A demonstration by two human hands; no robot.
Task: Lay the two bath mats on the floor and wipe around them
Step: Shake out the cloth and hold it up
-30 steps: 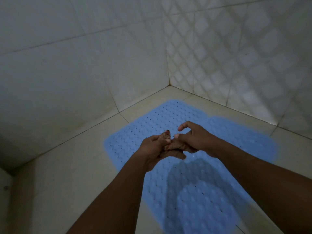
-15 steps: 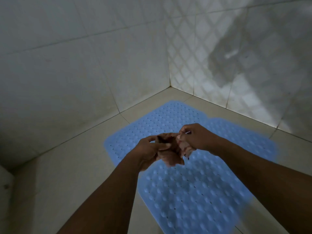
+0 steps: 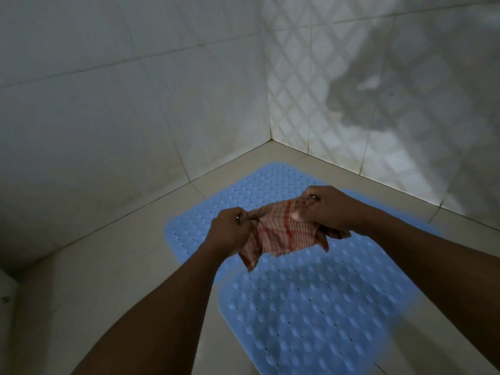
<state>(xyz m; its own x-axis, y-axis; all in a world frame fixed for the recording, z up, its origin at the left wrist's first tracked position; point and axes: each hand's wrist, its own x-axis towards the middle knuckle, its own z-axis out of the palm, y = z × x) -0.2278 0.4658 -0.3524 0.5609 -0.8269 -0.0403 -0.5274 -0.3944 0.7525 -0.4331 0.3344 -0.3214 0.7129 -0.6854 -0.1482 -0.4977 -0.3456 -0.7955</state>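
Bath mats (image 3: 297,307) flat; bare floor (image 3: 94,293) alongside

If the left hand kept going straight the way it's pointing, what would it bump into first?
Probably the far blue bath mat, just past the checked cloth the left hand grips. Depth is unclear, so it could be the tiled wall.

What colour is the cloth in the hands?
The cloth is pale with red checks, seen in the head view.

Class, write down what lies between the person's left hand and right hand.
A red-checked cloth stretches between the left hand and right hand, both gripping its top edge, above the blue bath mats. The head view shows it.
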